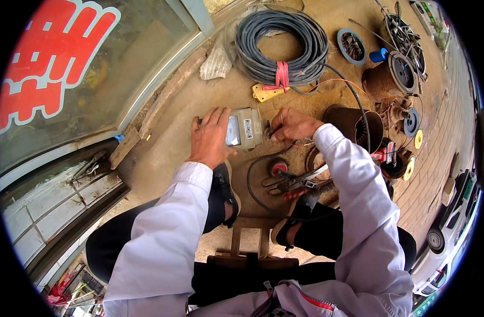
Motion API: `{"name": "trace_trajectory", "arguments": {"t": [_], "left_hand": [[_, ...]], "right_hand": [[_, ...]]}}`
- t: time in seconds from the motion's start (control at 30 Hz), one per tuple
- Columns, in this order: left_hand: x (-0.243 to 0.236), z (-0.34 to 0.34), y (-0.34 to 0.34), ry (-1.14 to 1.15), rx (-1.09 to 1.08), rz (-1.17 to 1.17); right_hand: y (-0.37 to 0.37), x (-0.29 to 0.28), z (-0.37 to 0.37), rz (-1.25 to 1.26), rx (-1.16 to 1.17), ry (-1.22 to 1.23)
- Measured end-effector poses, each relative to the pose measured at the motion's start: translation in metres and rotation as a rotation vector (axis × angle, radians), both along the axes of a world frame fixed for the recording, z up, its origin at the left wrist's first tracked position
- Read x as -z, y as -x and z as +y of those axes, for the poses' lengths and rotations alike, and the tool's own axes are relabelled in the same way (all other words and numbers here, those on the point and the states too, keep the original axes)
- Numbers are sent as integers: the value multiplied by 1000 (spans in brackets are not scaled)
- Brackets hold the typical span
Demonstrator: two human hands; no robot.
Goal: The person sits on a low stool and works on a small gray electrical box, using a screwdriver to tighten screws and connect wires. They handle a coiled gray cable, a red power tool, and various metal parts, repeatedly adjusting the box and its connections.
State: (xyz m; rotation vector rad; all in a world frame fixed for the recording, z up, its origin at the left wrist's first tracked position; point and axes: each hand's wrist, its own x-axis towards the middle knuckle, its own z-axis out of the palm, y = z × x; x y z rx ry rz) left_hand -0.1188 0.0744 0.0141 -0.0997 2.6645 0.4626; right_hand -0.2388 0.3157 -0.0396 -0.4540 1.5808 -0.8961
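A grey box-shaped meter (249,128) with a pale dial window, which looks like a hand-crank insulation tester, rests on the ground before me. My left hand (210,136) lies over its left end and holds it down, fingers stretched across the top and thumb at the near side. At the meter's right end my right hand (293,126) is closed, its fingers bent round a small dark part that appears to be the crank handle (267,130); most of that is hidden by the fingers. Thin wires run near the right wrist.
Beyond the meter lies a coil of black cable (247,42) tied with pink ribbon, beside a yellow socket block (268,93). Rusty motor housings (376,84), a bowl of small parts (351,46) and tools fill the right. Pliers (292,182) lie near my foot. A glass door (147,47) stands left.
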Motion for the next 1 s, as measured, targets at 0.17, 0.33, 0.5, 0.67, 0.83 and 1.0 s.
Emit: {"name": "trace_trajectory", "arguments": {"t": [0.17,0.33,0.5,0.67,0.83,1.0], "left_hand": [[-4,0,-2,12,-3,-19],[-2,-2,-1,3,-5,5],[-1,2,0,0,19,41],[0,-3,-4,-12,21,17],[-5,6,1,-2,8,-9],[-8,4,2,18,2,-7]], "right_hand": [[13,27,-21,331,340,-38],[-30,128,-1,386,117,-168],[-5,-4,7,157,-89,34],[30,-83,21,596,-60,112],[65,-198,125,416,-116,-146],[79,-214,295,584,859,-187]]}}
